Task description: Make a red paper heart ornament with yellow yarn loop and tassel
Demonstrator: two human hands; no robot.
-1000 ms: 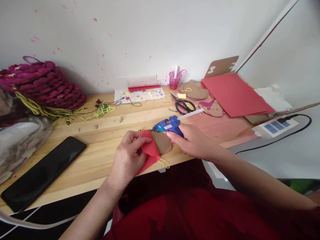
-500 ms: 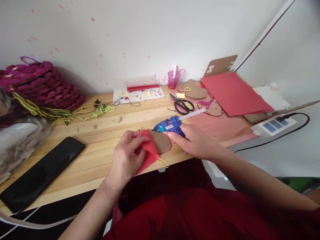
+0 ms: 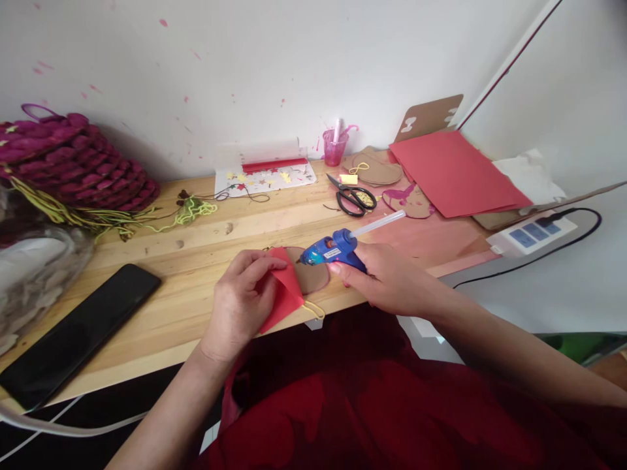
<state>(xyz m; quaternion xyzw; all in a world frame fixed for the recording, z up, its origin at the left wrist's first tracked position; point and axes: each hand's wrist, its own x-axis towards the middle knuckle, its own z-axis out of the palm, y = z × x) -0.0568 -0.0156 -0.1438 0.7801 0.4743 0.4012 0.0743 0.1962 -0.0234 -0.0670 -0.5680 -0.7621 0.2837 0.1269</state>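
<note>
My right hand [image 3: 379,277] is closed round the handle of a blue glue gun [image 3: 330,253], which has a clear glue stick [image 3: 379,223] poking out of its back. The gun's nozzle points left, over a rounded brown cardboard piece [image 3: 313,274] at the table's front edge. With fingers pinched, my left hand [image 3: 245,294] grips a piece of red paper [image 3: 288,300] that is folded back and covers the cardboard's left part. A loop of yellow cord [image 3: 316,309] sticks out below the paper. Whether the nozzle touches the cardboard I cannot tell.
Black scissors [image 3: 353,198] lie behind the glue gun. Red sheets [image 3: 458,173] and a white power strip [image 3: 533,236] are at the right. A black phone [image 3: 81,336] lies at the left, below a magenta woven basket [image 3: 83,163]. A pink-stained cup [image 3: 335,149] stands by the wall.
The red paper is drawn back a little flatter by my left hand, and the glue gun's nozzle sits slightly lower beside its edge. The whole view has shifted slightly.
</note>
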